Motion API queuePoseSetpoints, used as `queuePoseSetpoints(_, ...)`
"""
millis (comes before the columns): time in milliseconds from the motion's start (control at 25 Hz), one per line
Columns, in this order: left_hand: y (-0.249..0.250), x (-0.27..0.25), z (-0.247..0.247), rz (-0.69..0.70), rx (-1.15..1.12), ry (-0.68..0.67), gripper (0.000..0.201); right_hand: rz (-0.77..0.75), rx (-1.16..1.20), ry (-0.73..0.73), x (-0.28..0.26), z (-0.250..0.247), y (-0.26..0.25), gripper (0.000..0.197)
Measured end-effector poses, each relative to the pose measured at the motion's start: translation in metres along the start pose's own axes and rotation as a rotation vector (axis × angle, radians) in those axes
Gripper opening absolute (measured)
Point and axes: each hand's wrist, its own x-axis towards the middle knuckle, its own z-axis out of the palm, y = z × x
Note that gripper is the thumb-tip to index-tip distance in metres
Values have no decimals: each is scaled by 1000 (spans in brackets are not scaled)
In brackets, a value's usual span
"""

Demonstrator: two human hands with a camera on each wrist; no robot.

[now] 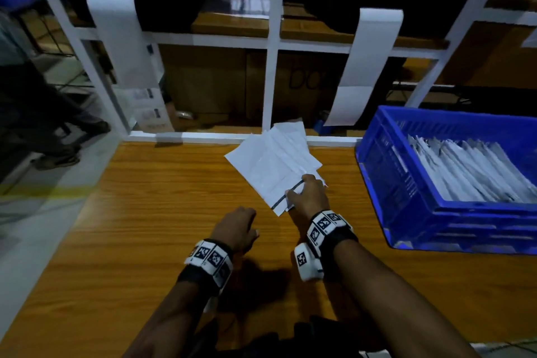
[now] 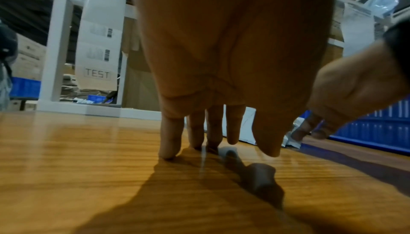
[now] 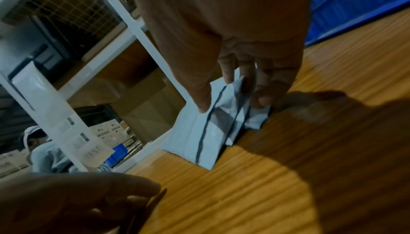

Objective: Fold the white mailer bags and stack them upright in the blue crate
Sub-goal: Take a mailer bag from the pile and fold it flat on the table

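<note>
White plastic mailer bags (image 1: 270, 163) lie in a loose flat pile on the brown wood-grain table (image 1: 145, 212), directly ahead of our right hand (image 1: 308, 197). Our right hand pinches the near corner of the pile, thumb on top beside the dark seal strip, fingers curled at the edge. Our left hand (image 1: 235, 229) hangs just left of the right, clear of the bags, fingers extended downward with tips at the table surface, holding nothing. To the right of our right hand sits the blue ribbed plastic crate (image 1: 406, 183), containing folded white mailers (image 1: 470, 171) stacked on edge.
</note>
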Motion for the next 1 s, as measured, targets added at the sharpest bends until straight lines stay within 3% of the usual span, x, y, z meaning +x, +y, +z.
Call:
queuePoseSetpoints(160, -2, -1, -4, -27, -51, -28, 45, 43, 28, 39, 3, 8, -4, 53)
queuePoseSetpoints(280, -5, -10, -6, -87, -345, 31, 70, -72, 155, 102, -9, 10, -7, 28)
queuePoseSetpoints(320, -7, -13, -6, -119, -483, 104, 73, -140, 209, 125, -13, 7, -7, 21)
queuePoseSetpoints(400, -11, -21, -4, -150, -621, 358, 58, -305, 269, 123, -23, -4, -2, 26)
queuePoseSetpoints(560, -4, -49, -8, -209, -617, 928, 22, -498, 170, -1, -45, -24, 29, 38)
queuePoseSetpoints(680, 15, -58, -18, -187, -496, 1079, 24, -565, 23, -114, -61, -27, 65, 52)
queuePoseSetpoints(760, 24, -52, -16, -70, -327, 1024, 34, -606, -70, -211, -64, -26, 86, 58)
queuePoseSetpoints(840, 29, -42, -4, 68, -186, 853, 43, -571, -188, -302, -68, -27, 99, 62)
queuePoseSetpoints(920, 30, -30, 19, 142, 2, 577, 53, -446, -257, -392, -75, -35, 103, 67)
queuePoseSetpoints(1000, 32, -22, 45, 84, 173, 271, 66, -306, -208, -371, -83, -45, 96, 53)
